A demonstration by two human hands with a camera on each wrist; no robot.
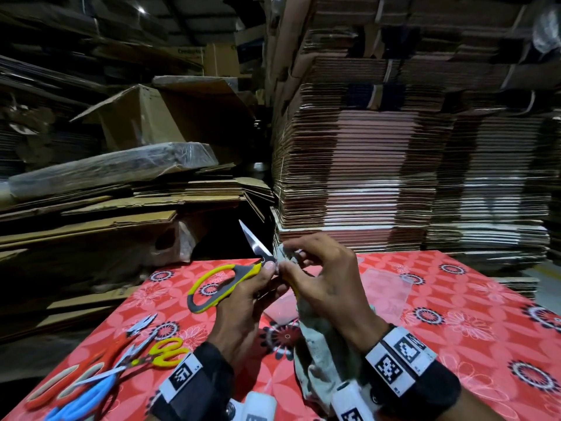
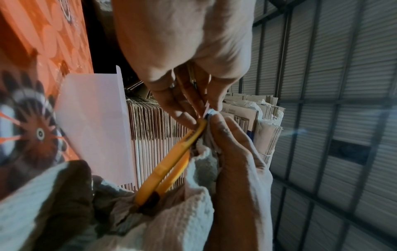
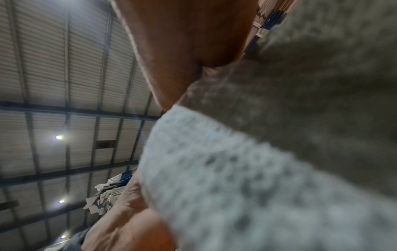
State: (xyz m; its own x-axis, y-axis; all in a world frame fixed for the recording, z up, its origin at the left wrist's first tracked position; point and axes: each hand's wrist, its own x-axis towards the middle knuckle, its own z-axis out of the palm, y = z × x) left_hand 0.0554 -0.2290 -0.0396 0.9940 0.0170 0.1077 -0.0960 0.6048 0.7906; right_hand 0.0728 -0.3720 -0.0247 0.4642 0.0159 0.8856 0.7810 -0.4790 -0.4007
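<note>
Above tablecloth [image 1: 455, 299], left hand [image 1: 243, 302] gripping scissors [image 1: 226, 276], right hand [image 1: 321, 281] pinching cloth [image 1: 318, 338]

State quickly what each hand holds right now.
Left hand: closed, gripping the yellow-grey scissors.
Right hand: closed, pinching the grey cloth on the scissors.

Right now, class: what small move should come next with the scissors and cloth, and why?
Probably slide the cloth up the blade toward its tip: the right hand pinches the cloth at the pivot of the scissors, the left hand grips them, and the blade beyond stands uncovered.
</note>
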